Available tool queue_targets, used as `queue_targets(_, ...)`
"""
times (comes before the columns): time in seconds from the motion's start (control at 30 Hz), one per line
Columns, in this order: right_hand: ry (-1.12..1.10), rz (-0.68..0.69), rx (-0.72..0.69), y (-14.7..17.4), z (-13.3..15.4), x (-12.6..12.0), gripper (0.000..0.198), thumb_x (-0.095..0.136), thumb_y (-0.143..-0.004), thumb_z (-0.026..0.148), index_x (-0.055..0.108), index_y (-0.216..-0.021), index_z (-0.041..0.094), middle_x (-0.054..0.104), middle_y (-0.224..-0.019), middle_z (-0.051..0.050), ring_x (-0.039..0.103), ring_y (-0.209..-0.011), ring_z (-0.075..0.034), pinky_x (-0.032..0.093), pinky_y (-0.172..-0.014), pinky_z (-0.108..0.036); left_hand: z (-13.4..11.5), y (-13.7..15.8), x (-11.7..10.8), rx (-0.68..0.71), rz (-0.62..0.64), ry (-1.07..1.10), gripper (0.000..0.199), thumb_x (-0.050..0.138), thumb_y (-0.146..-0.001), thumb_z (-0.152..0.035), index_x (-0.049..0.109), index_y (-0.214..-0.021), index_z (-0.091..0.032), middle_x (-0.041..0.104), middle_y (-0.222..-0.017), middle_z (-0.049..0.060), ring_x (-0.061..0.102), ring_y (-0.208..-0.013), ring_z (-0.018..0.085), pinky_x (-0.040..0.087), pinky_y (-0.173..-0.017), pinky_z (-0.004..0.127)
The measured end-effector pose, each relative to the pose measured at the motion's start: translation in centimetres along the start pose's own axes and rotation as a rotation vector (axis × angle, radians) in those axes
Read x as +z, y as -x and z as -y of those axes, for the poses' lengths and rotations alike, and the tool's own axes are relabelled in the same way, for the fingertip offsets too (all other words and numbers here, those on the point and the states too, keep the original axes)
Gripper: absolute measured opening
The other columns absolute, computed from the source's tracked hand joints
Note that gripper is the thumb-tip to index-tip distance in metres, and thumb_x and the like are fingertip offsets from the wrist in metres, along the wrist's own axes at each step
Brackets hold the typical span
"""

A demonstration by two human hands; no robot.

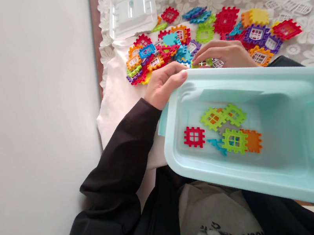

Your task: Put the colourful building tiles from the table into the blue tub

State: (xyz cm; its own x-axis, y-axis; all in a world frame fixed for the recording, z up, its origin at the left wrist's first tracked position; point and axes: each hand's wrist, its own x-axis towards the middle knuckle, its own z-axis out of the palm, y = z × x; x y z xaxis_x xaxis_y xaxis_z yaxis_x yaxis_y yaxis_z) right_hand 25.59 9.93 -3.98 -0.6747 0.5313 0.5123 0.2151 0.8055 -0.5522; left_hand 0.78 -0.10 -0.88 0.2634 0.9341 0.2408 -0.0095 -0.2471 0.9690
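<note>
My left hand (163, 84) grips the far left rim of a pale blue plastic bin (303, 173) held over my lap. Inside the bin lie several interlocking tiles: green ones (234, 141), a red one (194, 136) and an orange one (253, 141). Beyond the bin's far rim, my right hand (224, 54) rests palm down on the table, its fingertips on a green tile (201, 63) at the edge of a pile of coloured tiles (181, 42). The bin hides my right wrist.
The tiles spread over a lace tablecloth (310, 53), some fitted with white window inserts. A clear plastic lid (132, 12) lies at the far left of the table. A white wall (25, 114) stands on the left. My dark sleeves and lap fill the foreground.
</note>
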Motion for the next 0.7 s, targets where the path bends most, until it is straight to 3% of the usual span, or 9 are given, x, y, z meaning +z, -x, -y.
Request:
queue_targets(0.13,-0.110,-0.211,0.130,-0.4,1.4,0.1,0.019,0.077,-0.098,0.057,0.083,-0.107,0.040,0.080,-0.112,0.002,0.076,-0.106,-0.030,0.066,-0.098,-0.055,-0.2,0.1,0.1,-0.038,-0.022,0.006,0.055,0.070,-0.098,-0.074,0.076,-0.094,-0.019,0.072,-0.088,0.003,0.070,-0.088,0.021,0.057,-0.075,0.037)
queue_targets(0.2,-0.357,-0.267,0.219,-0.6,2.5,-0.2,0.015,0.080,-0.096,0.056,0.082,-0.106,0.046,0.079,-0.115,0.005,0.073,-0.116,-0.032,0.064,-0.109,-0.058,-0.3,0.2,0.2,-0.056,-0.027,0.007,0.056,0.070,-0.097,-0.075,0.076,-0.095,-0.019,0.072,-0.088,0.004,0.070,-0.088,0.022,0.056,-0.074,0.037)
queue_targets(0.3,-0.734,-0.281,0.304,-0.6,4.0,-0.8,0.016,0.084,-0.091,0.055,0.081,-0.100,0.042,0.077,-0.115,0.002,0.070,-0.122,-0.033,0.061,-0.115,-0.056,-0.3,0.2,0.1,-0.059,-0.020,0.002,0.055,0.070,-0.097,-0.074,0.076,-0.095,-0.020,0.072,-0.089,0.004,0.070,-0.088,0.022,0.056,-0.075,0.037)
queue_targets(0.47,-0.895,-0.213,0.325,-0.4,4.3,-1.8,0.037,0.091,-0.078,0.070,0.079,-0.098,0.041,0.075,-0.110,0.003,0.072,-0.116,-0.033,0.063,-0.111,-0.055,-0.3,0.0,-0.1,-0.067,-0.004,-0.006,0.053,0.071,-0.095,-0.072,0.074,-0.095,-0.019,0.072,-0.090,0.004,0.070,-0.089,0.022,0.055,-0.079,0.036)
queue_targets(0.53,-0.934,-0.114,0.321,-0.4,4.0,-2.2,0.040,0.093,-0.077,0.068,0.078,-0.096,0.037,0.075,-0.107,0.001,0.074,-0.112,-0.033,0.062,-0.109,-0.058,-0.4,0.0,-0.2,-0.079,0.003,-0.008,0.054,0.072,-0.094,-0.073,0.075,-0.095,-0.018,0.073,-0.090,0.005,0.070,-0.088,0.023,0.055,-0.079,0.036)
queue_targets(0.63,-0.967,0.049,0.220,-0.4,3.9,-2.6,0.037,0.088,-0.087,0.065,0.077,-0.085,0.030,0.076,-0.096,-0.003,0.076,-0.110,-0.034,0.055,-0.115,-0.065,-0.4,0.1,-0.2,-0.087,0.003,-0.008,0.054,0.072,-0.094,-0.073,0.075,-0.095,-0.018,0.073,-0.090,0.005,0.070,-0.087,0.023,0.055,-0.078,0.037)
queue_targets(0.7,-0.981,0.069,0.167,-0.4,4.0,-2.8,0.042,0.079,-0.095,0.066,0.075,-0.080,0.027,0.077,-0.096,-0.005,0.076,-0.115,-0.035,0.049,-0.122,-0.067,-0.4,0.2,-0.1,-0.087,-0.002,0.000,0.053,0.071,-0.095,-0.072,0.075,-0.096,-0.019,0.073,-0.091,0.004,0.069,-0.087,0.022,0.055,-0.078,0.037)
